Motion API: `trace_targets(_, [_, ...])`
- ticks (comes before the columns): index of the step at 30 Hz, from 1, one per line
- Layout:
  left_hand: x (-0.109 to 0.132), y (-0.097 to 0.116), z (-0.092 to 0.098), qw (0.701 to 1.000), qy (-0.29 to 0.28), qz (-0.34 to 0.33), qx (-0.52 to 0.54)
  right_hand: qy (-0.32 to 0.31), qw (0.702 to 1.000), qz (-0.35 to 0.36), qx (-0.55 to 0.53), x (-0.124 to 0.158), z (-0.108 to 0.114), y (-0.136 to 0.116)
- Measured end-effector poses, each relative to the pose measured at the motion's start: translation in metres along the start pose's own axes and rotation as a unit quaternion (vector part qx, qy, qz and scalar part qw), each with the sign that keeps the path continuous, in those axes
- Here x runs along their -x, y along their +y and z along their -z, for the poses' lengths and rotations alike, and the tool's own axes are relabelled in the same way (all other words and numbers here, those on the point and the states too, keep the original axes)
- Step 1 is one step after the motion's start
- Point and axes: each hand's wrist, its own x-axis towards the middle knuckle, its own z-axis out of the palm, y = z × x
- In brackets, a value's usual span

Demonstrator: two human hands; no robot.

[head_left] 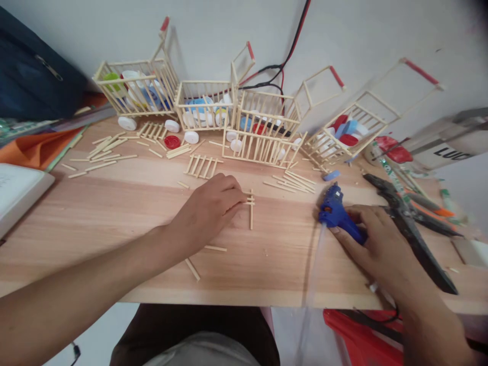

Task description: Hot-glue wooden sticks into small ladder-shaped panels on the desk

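My left hand (211, 211) is closed, its fingertips pinching a thin wooden stick at the left of a small stick frame (251, 216). Short crosspieces run from under the fingers onto one longer stick of that frame; the rest is hidden by the hand. My right hand (381, 246) wraps around the handle of a blue glue gun (333, 211) resting at the table's right side. A long translucent glue stick (314, 274) trails from the gun past the table's front edge. Two loose sticks (193, 269) lie below my left wrist.
Several miniature stick carts (204, 107) holding bottle caps line the wall. Behind my left hand are a ladder-like stick panel (202, 166) and loose sticks (102, 152). Black-handled cutters (415, 234) lie beside my right hand. A white box (21, 198) occupies the left edge.
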Motion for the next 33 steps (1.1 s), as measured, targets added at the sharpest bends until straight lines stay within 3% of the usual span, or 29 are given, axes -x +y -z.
trace_targets(4, [0.001,-0.001,-0.002,1.000,-0.007,-0.006,-0.011,-0.021,0.999,0.037,-0.009,0.002,0.015,0.005])
trace_targets(6, [0.000,-0.001,-0.002,1.000,-0.009,-0.011,-0.017,0.012,0.999,0.036,-0.008,0.002,0.026,-0.007])
trace_targets(9, [-0.001,0.000,-0.001,0.999,-0.014,-0.018,-0.028,0.108,0.992,0.018,-0.058,-0.003,0.036,-0.048])
trace_targets(11, [-0.002,0.001,-0.001,0.999,-0.014,-0.020,-0.033,0.163,0.975,0.072,-0.132,-0.011,0.033,-0.080])
trace_targets(15, [-0.003,0.001,-0.001,0.999,-0.014,-0.014,-0.041,0.128,0.957,0.144,-0.215,-0.028,0.011,-0.121])
trace_targets(25, [-0.001,-0.001,0.000,0.998,-0.037,-0.016,-0.056,0.059,0.967,0.189,-0.164,-0.022,-0.016,-0.113])
trace_targets(33, [0.000,-0.001,-0.001,0.998,-0.038,-0.021,-0.054,0.055,0.964,0.205,-0.158,-0.024,-0.021,-0.117])
